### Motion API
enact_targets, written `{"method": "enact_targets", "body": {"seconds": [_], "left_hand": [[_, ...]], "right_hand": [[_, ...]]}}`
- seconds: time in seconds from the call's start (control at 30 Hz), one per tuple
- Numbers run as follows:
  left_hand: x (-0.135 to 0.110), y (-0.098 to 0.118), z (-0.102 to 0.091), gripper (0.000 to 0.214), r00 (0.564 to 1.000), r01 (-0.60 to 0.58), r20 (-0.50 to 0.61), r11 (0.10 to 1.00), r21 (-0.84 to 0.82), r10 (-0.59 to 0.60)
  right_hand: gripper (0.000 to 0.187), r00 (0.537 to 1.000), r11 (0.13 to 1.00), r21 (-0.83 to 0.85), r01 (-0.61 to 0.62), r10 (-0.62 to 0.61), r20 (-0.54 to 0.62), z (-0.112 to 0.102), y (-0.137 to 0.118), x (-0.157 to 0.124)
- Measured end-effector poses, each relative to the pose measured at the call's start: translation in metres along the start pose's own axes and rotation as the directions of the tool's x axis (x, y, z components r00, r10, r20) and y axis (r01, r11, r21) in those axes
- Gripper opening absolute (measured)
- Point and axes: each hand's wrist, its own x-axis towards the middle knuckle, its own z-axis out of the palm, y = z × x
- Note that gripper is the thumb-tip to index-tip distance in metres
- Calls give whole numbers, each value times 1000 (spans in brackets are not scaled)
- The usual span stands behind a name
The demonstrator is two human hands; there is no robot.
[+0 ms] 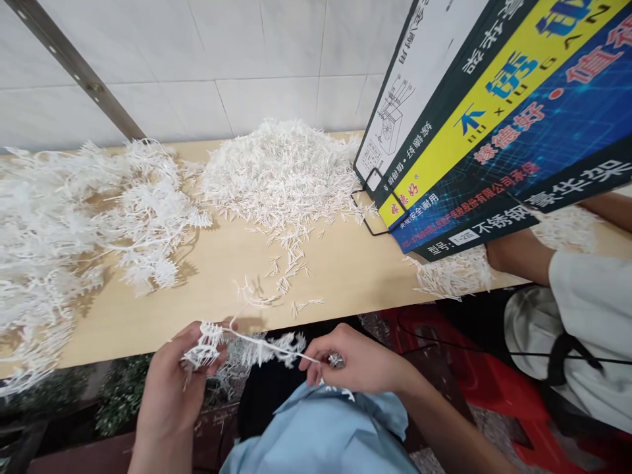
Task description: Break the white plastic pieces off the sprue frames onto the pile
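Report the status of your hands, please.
Left hand holding spiky white plastic cluster. Right hand pinching thin white stem. Tall multicoloured box at right, clear of both hands.

Tiled wall (286, 39) behind a tan bench (363, 280)

The wall is whitish and well lit. A perforated metal strip (81, 76) slants down to the bench's far edge. Below, red plastic seating (494, 378) stands over speckled floor (506, 424); green foliage (118, 401) shows lower left.
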Motion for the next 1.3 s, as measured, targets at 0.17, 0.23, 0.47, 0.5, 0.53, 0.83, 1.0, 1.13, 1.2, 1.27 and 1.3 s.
{"method": "enact_targets", "body": {"seconds": [0.17,0.23,0.47,0.5,0.53,0.83,1.0,1.13,1.2,1.27,1.3], "left_hand": [[3,9,-1,28,995,-97,35,981,168,93],[-1,11,11,27,983,-161,121,967,198,139],[-22,12,60,19,817,-330,571,876,352,79],[-23,12,67,19,782,-355,619,865,356,66],[-24,13,74,19,753,-371,656,857,357,52],[-26,-2,136,30,643,-574,753,739,353,140],[-30,-24,134,22,608,-631,779,690,355,155],[-26,-30,121,18,665,-449,745,829,333,61],[-24,-28,120,18,713,-312,701,902,298,16],[-23,-24,123,20,768,-245,640,939,240,36],[-22,-22,125,20,794,-231,605,948,217,55]], "right_hand": [[25,999,995,-96,-19,15,-44,-22,3,-17],[23,998,971,-241,-4,-11,-58,-29,-2,-29],[24,860,772,-632,59,-362,-361,-35,-40,-72],[26,758,748,-662,59,-465,-457,-35,-45,-76],[30,617,722,-689,66,-572,-540,-34,-50,-80],[43,577,828,-544,134,-512,-637,9,-40,-59],[23,606,936,-343,80,-319,-729,7,-11,-45],[17,668,907,-406,117,-374,-643,-5,-9,-50],[16,693,887,-444,128,-400,-600,-8,-13,-51],[16,694,860,-497,111,-425,-580,-11,-18,-49],[16,689,847,-523,94,-434,-580,-12,-20,-47]]}}
